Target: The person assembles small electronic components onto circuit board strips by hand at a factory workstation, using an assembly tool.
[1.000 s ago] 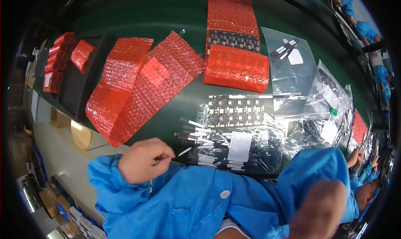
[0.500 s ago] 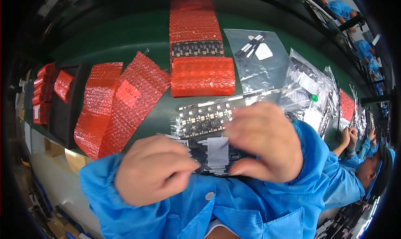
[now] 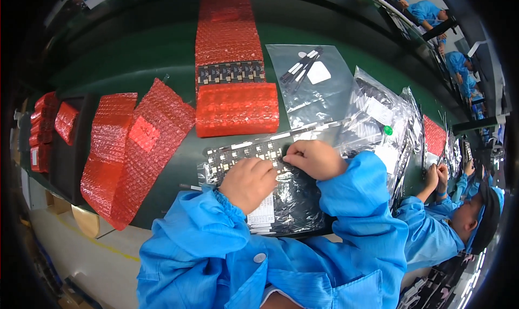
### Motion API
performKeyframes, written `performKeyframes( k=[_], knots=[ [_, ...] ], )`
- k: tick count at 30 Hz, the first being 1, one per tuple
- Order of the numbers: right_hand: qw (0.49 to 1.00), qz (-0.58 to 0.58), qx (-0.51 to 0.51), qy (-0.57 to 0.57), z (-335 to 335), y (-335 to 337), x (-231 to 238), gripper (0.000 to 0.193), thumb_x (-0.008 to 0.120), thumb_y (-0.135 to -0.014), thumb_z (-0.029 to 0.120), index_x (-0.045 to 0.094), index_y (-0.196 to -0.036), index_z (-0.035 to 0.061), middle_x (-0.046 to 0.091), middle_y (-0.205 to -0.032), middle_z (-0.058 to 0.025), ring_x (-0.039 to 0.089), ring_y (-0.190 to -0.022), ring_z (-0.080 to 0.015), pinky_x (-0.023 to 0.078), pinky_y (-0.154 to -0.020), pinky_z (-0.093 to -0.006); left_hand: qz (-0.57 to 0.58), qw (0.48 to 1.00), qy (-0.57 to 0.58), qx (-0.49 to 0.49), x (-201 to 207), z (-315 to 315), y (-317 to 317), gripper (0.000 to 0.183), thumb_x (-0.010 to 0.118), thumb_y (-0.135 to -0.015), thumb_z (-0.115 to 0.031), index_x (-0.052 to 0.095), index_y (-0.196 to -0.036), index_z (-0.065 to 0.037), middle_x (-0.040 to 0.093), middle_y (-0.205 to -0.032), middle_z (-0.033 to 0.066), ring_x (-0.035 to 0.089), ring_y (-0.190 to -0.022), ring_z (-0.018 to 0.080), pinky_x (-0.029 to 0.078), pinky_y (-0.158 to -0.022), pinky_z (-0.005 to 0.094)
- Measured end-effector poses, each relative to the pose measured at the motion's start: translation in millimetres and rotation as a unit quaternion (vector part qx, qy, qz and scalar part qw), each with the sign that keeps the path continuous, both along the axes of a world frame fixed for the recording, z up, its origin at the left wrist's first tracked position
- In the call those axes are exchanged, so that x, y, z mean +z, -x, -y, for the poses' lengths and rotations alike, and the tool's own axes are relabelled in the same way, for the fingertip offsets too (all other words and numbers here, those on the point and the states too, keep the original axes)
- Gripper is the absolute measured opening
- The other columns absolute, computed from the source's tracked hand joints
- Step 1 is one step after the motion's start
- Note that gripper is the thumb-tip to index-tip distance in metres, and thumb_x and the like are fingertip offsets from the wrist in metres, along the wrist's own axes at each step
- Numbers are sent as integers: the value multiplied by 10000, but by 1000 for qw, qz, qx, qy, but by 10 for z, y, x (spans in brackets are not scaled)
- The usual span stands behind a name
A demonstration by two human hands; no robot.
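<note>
Flat, black, pale-dotted circuit-board panel [image 3: 232,155] lies just nearside of the red bubble-wrap roll [image 3: 237,110]. Left hand [image 3: 250,185] and right hand [image 3: 316,159] over it, fingers curled; can't tell if pinching anything. Likely light, stiff, fragile: grip edges.

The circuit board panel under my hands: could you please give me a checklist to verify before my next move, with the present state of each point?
1. Both hands at the circuit board panel: ok, left hand and right hand are there.
2. Panel fully visible: not ok, the left hand covers part.
3. Small part gripped in the right hand: cannot tell.
4. Paper label uncovered: not ok, the left hand overlaps it.
5. Folded red bubble wrap beyond the panel clear of both hands: ok, apart.
</note>
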State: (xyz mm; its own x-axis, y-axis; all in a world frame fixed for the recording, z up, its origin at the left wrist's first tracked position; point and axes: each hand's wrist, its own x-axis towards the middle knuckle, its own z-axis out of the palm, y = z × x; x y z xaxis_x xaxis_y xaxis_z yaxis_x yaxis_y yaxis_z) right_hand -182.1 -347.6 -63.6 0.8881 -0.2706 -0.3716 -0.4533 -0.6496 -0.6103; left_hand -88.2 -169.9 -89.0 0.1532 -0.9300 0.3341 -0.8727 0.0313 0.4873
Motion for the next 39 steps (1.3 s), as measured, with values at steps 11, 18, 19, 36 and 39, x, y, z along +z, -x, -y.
performKeyframes(
  k=[11, 18, 19, 36, 39],
  knots=[
    [1000, 7, 10, 21, -72, -87, -41, 179, 612, -784, 229, 636, -830, 57, 630, -703, -102, 615, -657, -248, 469, -605, -324, -6, 999, 24, 22, -112, 10, -31, 199, 653, -677, -120, 578, -850, -57, 504, -877, 57, 515, -843, 236, 424, -740, 350],
    [995, 25, -15, -95, 60, -64, -83, 194, 612, -781, 234, 624, -853, 55, 634, -756, -124, 617, -694, -275, 478, -629, -349, -15, 1000, 8, 14, -107, -1, -37, 246, 678, -663, -110, 584, -881, -44, 516, -913, 72, 520, -867, 250, 429, -764, 355],
    [992, 8, -28, -124, 64, -68, -70, 198, 612, -784, 226, 615, -862, 43, 632, -766, -133, 616, -700, -275, 475, -633, -345, -15, 1000, 8, 14, -110, -3, -37, 246, 678, -663, -110, 584, -881, -44, 516, -913, 72, 520, -867, 250, 429, -764, 355],
    [995, -10, -22, -94, 62, -162, -37, 175, 633, -749, 131, 555, -869, 32, 624, -754, -108, 615, -709, -230, 469, -638, -325, -48, 997, -4, 55, -82, 28, -31, 319, 699, -665, -187, 579, -933, -64, 517, -919, 72, 511, -831, 257, 429, -741, 369],
    [995, -19, -28, -94, 64, -189, -11, 169, 639, -743, 88, 542, -866, 25, 600, -725, -79, 586, -683, -170, 461, -619, -286, -39, 998, -32, 47, -57, 59, -43, 340, 702, -662, -216, 580, -942, -67, 514, -908, 72, 506, -817, 259, 430, -726, 371]
  ],
)
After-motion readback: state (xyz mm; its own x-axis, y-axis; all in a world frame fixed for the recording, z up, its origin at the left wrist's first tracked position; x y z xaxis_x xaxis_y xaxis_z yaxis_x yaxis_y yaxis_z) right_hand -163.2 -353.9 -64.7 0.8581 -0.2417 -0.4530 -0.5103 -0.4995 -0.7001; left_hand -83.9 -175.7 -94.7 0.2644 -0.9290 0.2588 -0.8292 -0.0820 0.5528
